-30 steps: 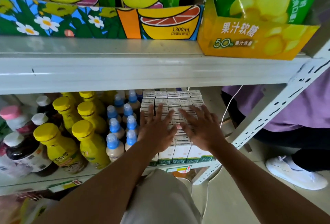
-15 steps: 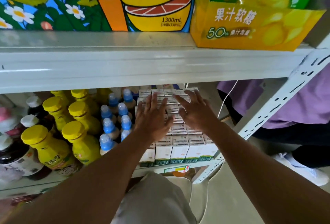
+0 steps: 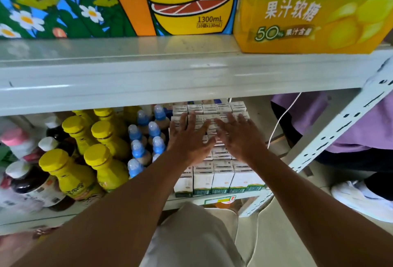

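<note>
1. Your left hand (image 3: 189, 139) and right hand (image 3: 239, 139) lie flat, fingers spread, on the small white cardboard cartons with green bases (image 3: 222, 178), on the pale metal lower shelf (image 3: 191, 200), right of the blue-capped plastic bottles (image 3: 158, 130).
2. Looks like you're squaring the block; next, push evenly so none tips.

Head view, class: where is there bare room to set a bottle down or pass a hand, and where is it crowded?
Bare: the front strip of the upper shelf, before the flowered box and left of the yellow box. Crowded: the lower shelf, where yellow-capped bottles, blue-capped bottles and cartons stand packed; left hand and right hand lie flat on the cartons.
</note>
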The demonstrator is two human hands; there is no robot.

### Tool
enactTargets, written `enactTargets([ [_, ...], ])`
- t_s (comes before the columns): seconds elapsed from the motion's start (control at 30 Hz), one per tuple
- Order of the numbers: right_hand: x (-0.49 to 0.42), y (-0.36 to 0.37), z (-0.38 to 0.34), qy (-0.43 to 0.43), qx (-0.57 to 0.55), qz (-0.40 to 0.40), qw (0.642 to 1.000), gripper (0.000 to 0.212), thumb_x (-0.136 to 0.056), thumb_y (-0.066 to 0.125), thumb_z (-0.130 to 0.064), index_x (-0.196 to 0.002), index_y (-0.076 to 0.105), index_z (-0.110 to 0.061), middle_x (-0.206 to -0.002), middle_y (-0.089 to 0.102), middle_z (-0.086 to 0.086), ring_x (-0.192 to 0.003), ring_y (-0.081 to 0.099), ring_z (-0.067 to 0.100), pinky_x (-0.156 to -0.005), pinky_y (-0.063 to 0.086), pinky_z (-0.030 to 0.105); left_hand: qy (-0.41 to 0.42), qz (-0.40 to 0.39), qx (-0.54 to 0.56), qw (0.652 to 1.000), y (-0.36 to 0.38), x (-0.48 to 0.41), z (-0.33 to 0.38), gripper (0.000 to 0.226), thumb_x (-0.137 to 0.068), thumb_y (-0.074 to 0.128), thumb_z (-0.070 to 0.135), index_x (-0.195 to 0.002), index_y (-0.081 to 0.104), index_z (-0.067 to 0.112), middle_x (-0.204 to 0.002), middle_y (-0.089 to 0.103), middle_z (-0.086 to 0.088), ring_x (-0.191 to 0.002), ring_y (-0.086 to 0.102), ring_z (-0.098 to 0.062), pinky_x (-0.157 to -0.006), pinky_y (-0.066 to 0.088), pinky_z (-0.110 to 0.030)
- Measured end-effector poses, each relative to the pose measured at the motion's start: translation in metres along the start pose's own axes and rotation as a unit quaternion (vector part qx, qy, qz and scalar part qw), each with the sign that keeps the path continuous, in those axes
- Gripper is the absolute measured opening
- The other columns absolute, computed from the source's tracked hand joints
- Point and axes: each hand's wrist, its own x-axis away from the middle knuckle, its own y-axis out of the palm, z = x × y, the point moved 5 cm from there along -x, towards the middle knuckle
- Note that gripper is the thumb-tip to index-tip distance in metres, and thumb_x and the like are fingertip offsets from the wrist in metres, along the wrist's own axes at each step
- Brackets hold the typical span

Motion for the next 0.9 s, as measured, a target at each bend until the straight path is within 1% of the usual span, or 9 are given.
enactTargets([
  [0.1,-0.003,-0.006,-0.003,0.016,-0.014,0.02,1.0,0.056,-0.108,0.011,-0.056,-0.161,0.023,-0.042,-0.171,0.022,0.006,-0.155,0.026,0.034,-0.121,0.027,0.049,0.023,-0.002,-0.019,1.0,-0.002,-0.005,-0.007,0.071,-0.1,0.019,0.071,-0.162,0.001,0.041,-0.172,-0.014,-0.007,-0.158,-0.015,-0.033,-0.125,-0.003,-0.062],
  [0.23,-0.005,-0.006,-0.008,0.029,-0.009,0.027,0.999,0.054,-0.109,0.017,-0.052,-0.161,0.025,-0.04,-0.169,0.026,0.008,-0.154,0.029,0.035,-0.118,0.028,0.051,0.025,-0.009,-0.026,0.999,-0.01,-0.016,-0.008,0.067,-0.101,0.023,0.069,-0.161,0.014,0.041,-0.173,0.001,-0.007,-0.158,0.001,-0.036,-0.124,0.009,-0.065],
  [0.33,-0.002,-0.009,-0.005,0.02,-0.001,0.041,0.999,0.051,-0.108,0.026,-0.049,-0.158,0.031,-0.039,-0.167,0.032,0.008,-0.149,0.035,0.035,-0.115,0.03,0.053,0.042,0.017,-0.032,0.998,-0.011,-0.013,-0.004,0.064,-0.101,0.025,0.067,-0.158,0.025,0.037,-0.171,0.012,-0.011,-0.156,0.012,-0.038,-0.122,0.019,-0.065],
  [0.43,-0.005,-0.006,-0.003,0.025,-0.002,0.031,0.999,0.054,-0.109,0.028,-0.048,-0.161,0.024,-0.034,-0.17,0.022,0.014,-0.151,0.029,0.04,-0.117,0.026,0.057,0.103,0.09,-0.068,0.988,-0.021,-0.006,-0.007,0.07,-0.101,0.014,0.063,-0.151,0.044,0.023,-0.163,0.034,-0.014,-0.148,0.035,-0.036,-0.116,0.036,-0.054],
  [0.5,-0.014,-0.008,0.001,0.042,-0.027,0.042,0.998,0.06,-0.108,0.025,-0.053,-0.164,0.018,-0.031,-0.171,0.013,0.018,-0.154,0.021,0.041,-0.118,0.023,0.059,0.108,0.121,-0.065,0.985,-0.028,-0.008,-0.011,0.071,-0.103,0.015,0.059,-0.149,0.045,0.014,-0.16,0.039,-0.016,-0.146,0.04,-0.034,-0.114,0.039,-0.053],
  [0.57,-0.028,-0.011,0.005,0.038,-0.038,0.043,0.998,0.062,-0.107,0.02,-0.059,-0.164,0.013,-0.036,-0.172,0.009,0.015,-0.157,0.012,0.041,-0.12,0.017,0.061,0.059,0.11,-0.021,0.992,-0.031,-0.024,-0.016,0.067,-0.106,0.023,0.056,-0.155,0.032,0.011,-0.164,0.031,-0.018,-0.15,0.033,-0.035,-0.118,0.033,-0.057],
  [0.7,-0.039,-0.009,0.007,0.011,-0.033,0.005,0.999,0.061,-0.104,0.014,-0.065,-0.161,0.017,-0.045,-0.17,0.014,0.009,-0.156,0.011,0.039,-0.122,0.016,0.063,0.008,-0.013,-0.016,1.0,-0.021,-0.059,-0.015,0.065,-0.105,0.021,0.062,-0.163,0.003,0.038,-0.173,-0.003,-0.008,-0.158,-0.001,-0.039,-0.123,0.008,-0.068],
  [0.77,-0.036,-0.005,0.008,0.01,-0.021,0.026,0.999,0.057,-0.105,0.016,-0.063,-0.159,0.022,-0.048,-0.165,0.021,0.005,-0.154,0.016,0.036,-0.12,0.021,0.061,0.004,-0.037,-0.037,0.999,-0.015,-0.063,-0.011,0.062,-0.104,0.017,0.064,-0.161,0.001,0.046,-0.173,-0.008,-0.007,-0.157,-0.008,-0.042,-0.121,0.003,-0.071],
  [0.9,-0.037,0.002,0.012,0.034,-0.037,0.032,0.998,0.052,-0.104,0.021,-0.064,-0.155,0.026,-0.054,-0.162,0.027,0.002,-0.153,0.019,0.031,-0.117,0.022,0.057,0.004,-0.007,-0.019,1.0,-0.009,-0.052,-0.009,0.061,-0.104,0.018,0.064,-0.161,0.001,0.047,-0.172,-0.011,-0.006,-0.156,-0.012,-0.041,-0.122,-0.001,-0.069],
])
